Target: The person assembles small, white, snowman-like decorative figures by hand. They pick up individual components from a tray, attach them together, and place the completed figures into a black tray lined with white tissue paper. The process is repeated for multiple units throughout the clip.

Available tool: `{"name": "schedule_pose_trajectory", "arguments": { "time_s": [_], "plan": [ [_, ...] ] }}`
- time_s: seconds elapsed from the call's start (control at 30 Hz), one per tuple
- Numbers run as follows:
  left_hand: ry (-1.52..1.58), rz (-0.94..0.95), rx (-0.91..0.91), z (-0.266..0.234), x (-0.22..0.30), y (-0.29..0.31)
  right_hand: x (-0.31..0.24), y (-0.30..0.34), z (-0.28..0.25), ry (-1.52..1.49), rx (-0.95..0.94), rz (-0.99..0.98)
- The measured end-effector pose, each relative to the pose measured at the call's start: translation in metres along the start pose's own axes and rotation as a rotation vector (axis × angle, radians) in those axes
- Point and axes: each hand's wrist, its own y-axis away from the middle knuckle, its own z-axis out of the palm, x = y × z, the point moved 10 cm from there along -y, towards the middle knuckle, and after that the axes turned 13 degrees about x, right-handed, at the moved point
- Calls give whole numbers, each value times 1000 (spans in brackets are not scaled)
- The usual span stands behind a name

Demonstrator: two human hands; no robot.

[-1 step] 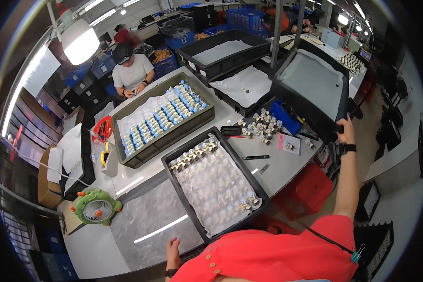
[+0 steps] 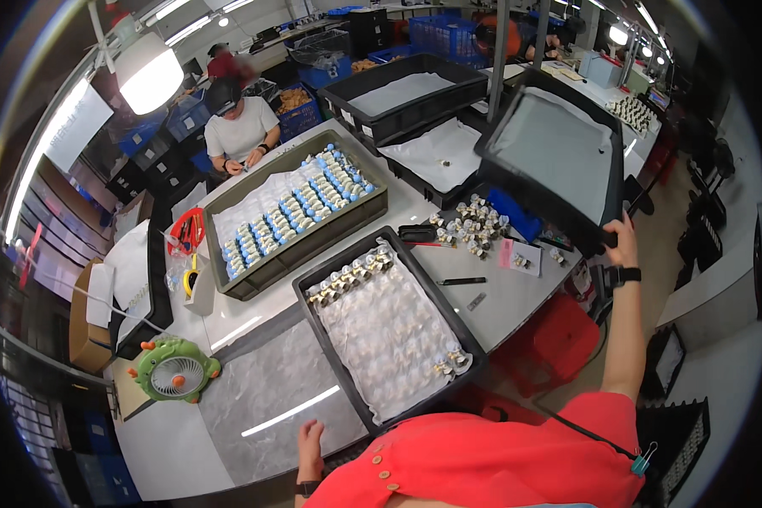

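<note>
My right hand [image 2: 622, 243] grips the near right corner of a black plastic tray [image 2: 533, 201], fingers wrapped over its rim. That tray is tilted at the right end of the table, lined with a pale sheet and with one small dark speck on it. My left hand [image 2: 311, 449] is low beside the table's near edge, fingers stretched and nothing in them. Before me lies another black tray [image 2: 438, 306] with white padded lining. A row of small brass-and-white metal parts [image 2: 351, 278] fills its far end; a few more parts [image 2: 453, 364] sit at its near right corner.
Loose metal parts [image 2: 472, 224] are heaped beside a blue box [image 2: 514, 213]. A grey-green crate [image 2: 292, 269] holds rows of blue-and-white parts. Farther back are black trays [image 2: 402, 125]. A green fan [image 2: 176, 372] stands left; a red stool [image 2: 559, 334] is right. A co-worker [image 2: 241, 131] sits opposite.
The black tray in my right hand has shifted slightly to the left, covering more of the blue box. My left hand has risen a little.
</note>
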Motion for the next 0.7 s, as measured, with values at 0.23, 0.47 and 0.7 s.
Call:
{"name": "schedule_pose_trajectory", "arguments": {
  "time_s": [0.23,0.47,0.7],
  "plan": [
    [576,144,-563,56,160,95,23,197,83,80,-455,174],
    [451,226,-75,-45,88,108,118,381,159,341,-981,409],
    [639,105,145,-139,-48,95,195,529,189,399,-1252,545]
  ]
}}
